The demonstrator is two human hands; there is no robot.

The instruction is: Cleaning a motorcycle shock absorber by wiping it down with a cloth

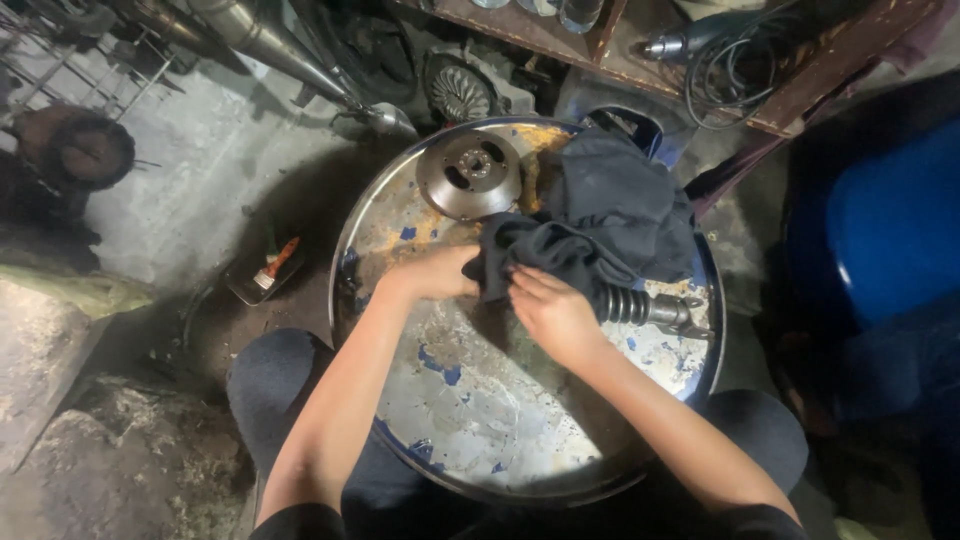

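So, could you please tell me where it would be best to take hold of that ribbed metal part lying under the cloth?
Probably the ribbed shaft, gripped across its width from above. It lies flat on the drum lid with that stretch bare, while the dark cloth and right hand cover its left end. The right tip looks lumpy, less sure to hold.

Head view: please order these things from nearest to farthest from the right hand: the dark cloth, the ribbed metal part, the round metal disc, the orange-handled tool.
1. Dark cloth: under the fingers of the right hand, touching it.
2. Ribbed metal part: just beside the hand, toward the drum's right edge.
3. Round metal disc: at the far side of the drum top.
4. Orange-handled tool: off the drum, on the floor at the left.
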